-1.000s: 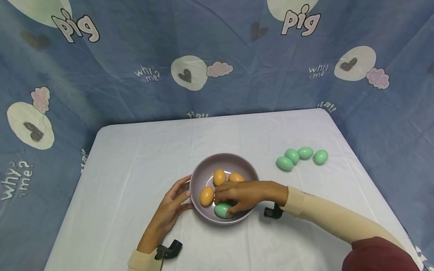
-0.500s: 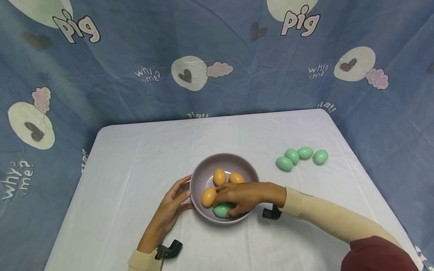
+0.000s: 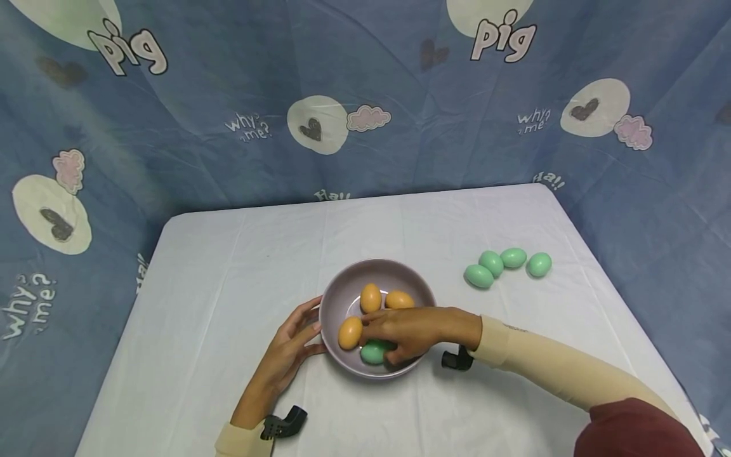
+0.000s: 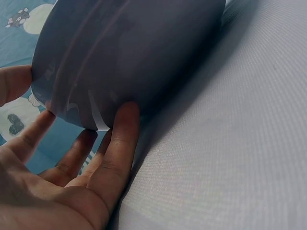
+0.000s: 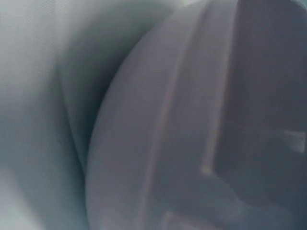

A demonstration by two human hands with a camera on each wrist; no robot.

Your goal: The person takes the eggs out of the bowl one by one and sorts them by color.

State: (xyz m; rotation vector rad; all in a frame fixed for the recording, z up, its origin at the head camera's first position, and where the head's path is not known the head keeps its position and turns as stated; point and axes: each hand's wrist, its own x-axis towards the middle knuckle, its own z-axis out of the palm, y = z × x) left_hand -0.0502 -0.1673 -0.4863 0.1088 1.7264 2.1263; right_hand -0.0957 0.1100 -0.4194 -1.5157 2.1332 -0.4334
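A mauve bowl point(image 3: 337, 298) stands at the middle of the white table and holds three orange eggs point(image 3: 370, 297) and one green egg point(image 3: 374, 353). My right hand point(image 3: 408, 330) reaches over the bowl's near rim, its fingers curled over the green egg at the bowl's front. My left hand point(image 3: 288, 348) rests against the bowl's left outer wall with straight fingers point(image 4: 117, 143); the left wrist view shows the bowl's side point(image 4: 129, 52) close up. The right wrist view shows only the bowl's blurred outer wall point(image 5: 158, 143).
Several green eggs point(image 3: 507, 263) lie in a loose row on the table to the right of the bowl. A blue printed cloth point(image 3: 365, 95) hangs behind and around the table. The table's edges run left, right and back.
The right hand has shifted slightly left and lower into the bowl over the green egg, which now sits further in. The left hand and the bowl stay where they were.
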